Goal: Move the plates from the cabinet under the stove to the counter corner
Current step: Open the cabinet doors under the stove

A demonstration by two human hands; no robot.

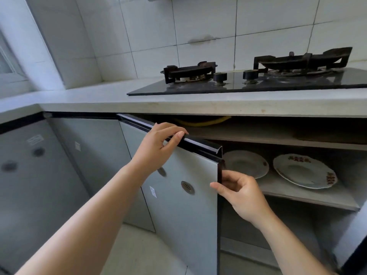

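Swinging back onto lifted plates (303, 170) looks the risk: left hand (158, 147) grips the door (178, 205) top, right hand (244, 195) pinches its side

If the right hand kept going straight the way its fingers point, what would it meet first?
The dark side edge of the open grey cabinet door: the right hand points left at it, thumb in front, fingers behind, seemingly touching it.

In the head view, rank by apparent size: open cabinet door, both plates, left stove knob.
cabinet door
right plate and left plate: unranked, since the door hides part of the left one
left stove knob, smallest
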